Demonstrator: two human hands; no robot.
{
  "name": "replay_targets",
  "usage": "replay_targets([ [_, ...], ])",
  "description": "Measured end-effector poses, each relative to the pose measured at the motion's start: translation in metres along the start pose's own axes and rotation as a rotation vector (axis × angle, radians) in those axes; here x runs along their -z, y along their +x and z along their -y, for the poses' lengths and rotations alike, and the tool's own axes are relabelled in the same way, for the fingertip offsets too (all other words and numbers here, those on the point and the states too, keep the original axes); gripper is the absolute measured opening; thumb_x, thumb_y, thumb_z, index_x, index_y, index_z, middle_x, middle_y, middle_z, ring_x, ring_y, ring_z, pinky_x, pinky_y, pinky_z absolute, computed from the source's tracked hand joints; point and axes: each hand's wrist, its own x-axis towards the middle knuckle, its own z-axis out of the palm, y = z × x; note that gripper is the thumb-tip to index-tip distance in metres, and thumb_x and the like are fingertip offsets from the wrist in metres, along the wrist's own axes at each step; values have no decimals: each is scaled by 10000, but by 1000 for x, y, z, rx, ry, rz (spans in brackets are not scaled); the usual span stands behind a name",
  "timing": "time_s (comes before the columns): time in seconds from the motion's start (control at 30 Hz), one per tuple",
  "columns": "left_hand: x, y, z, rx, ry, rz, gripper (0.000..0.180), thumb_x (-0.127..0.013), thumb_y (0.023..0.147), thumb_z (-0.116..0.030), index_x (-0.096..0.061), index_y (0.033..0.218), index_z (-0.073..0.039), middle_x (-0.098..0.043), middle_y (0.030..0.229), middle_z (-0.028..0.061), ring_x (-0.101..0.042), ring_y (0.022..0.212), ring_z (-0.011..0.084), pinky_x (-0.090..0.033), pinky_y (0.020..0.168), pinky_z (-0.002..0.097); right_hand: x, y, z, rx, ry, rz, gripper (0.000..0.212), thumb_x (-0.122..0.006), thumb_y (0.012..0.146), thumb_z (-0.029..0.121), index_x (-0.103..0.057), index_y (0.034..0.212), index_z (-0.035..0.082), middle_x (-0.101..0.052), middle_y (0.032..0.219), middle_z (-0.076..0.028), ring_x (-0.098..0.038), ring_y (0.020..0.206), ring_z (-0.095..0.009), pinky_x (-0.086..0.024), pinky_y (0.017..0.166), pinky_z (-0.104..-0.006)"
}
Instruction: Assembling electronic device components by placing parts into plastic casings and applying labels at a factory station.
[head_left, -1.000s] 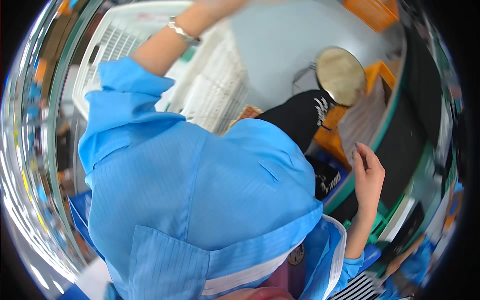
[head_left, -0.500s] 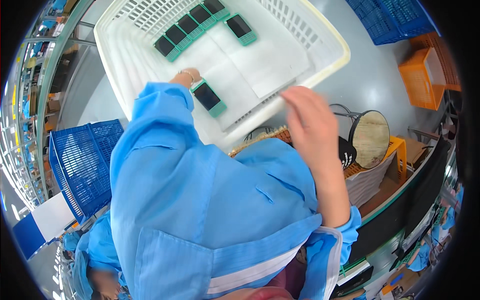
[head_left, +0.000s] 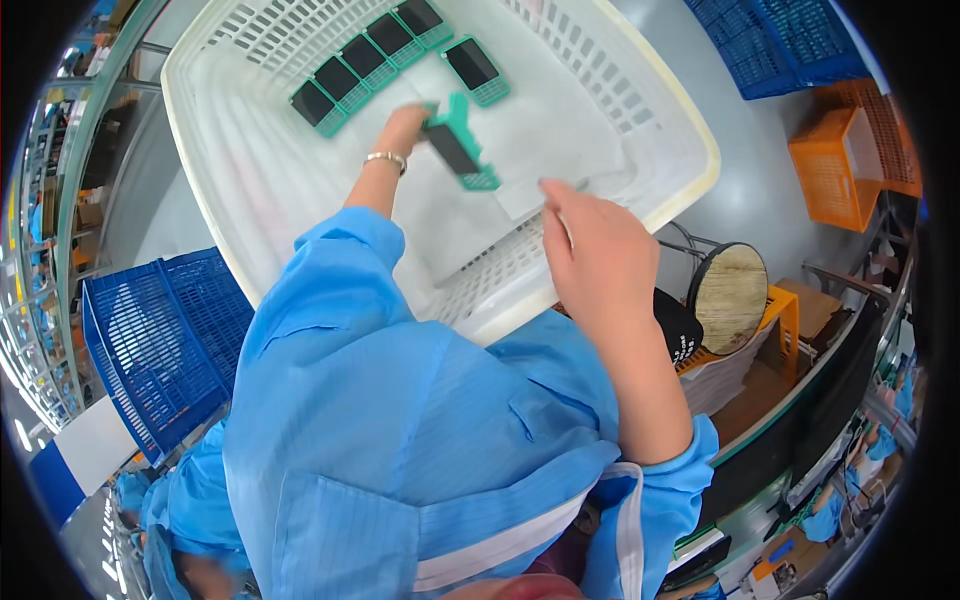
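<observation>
My left hand (head_left: 405, 125) reaches over the white plastic basket (head_left: 690, 180), its fingers closed on one end of a green handset casing with a black screen (head_left: 455, 145). The casing is tilted, slightly blurred, and held above the white sheet (head_left: 545, 125) that lines the basket. Several like casings (head_left: 363, 62) lie in a slanted row at the far side. Another single casing (head_left: 477, 70) rests to their right. Close to the basket's near right side is my right hand (head_left: 605, 250), thumb and fingers drawn together at the sheet's edge; what they pinch is unclear.
Blue crates stand at left (head_left: 165, 340) and far right (head_left: 780, 45). An orange crate (head_left: 835, 165) sits on the floor at right. Nearer are a round stool (head_left: 730, 300) and a workbench edge (head_left: 780, 430). At lower left is a person in blue (head_left: 200, 500).
My left hand has lifted the near casing off the sheet and moved it farther and rightward, tilting it. My right hand has shifted slightly left and nearer, its fingers drawing together.
</observation>
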Motion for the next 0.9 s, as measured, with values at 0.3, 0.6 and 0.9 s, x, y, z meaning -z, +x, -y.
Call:
replay_targets([
  [0.3, 34, -82, -290, -119, -448, 302, 300, -514, 894, -167, -607, 1152, -44, -581, 887, -15, -519, 795, 85, -447, 687, 237, 15, 37, -2, -400, 354, -8, 570, -667, 781, 199, -455, 1290, 57, -631, 1003, -198, -615, 933, -355, -483, 790, -413],
  [0.6, -27, -13, -8, -72, 522, 535, 1028, -725, 696, -537, -220, 1459, -68, -368, 1425, 196, -382, 1304, 329, -319, 1073, 432, 15, 34, 3, -487, 431, -146, 267, -638, 790, 157, -612, 1012, 10, -612, 732, -112, -579, 640, -219, -461, 643, -334],
  [0.9, -59, -90, 4, 211, 764, 292, 818, -605, 733, -84, -229, 1446, -221, -163, 1499, 173, -229, 1353, 421, -428, 947, 529, 11, 32, -3, -483, 413, -155, 296, -645, 789, 162, -607, 1040, 9, -623, 765, -109, -591, 674, -213, -468, 666, -323],
])
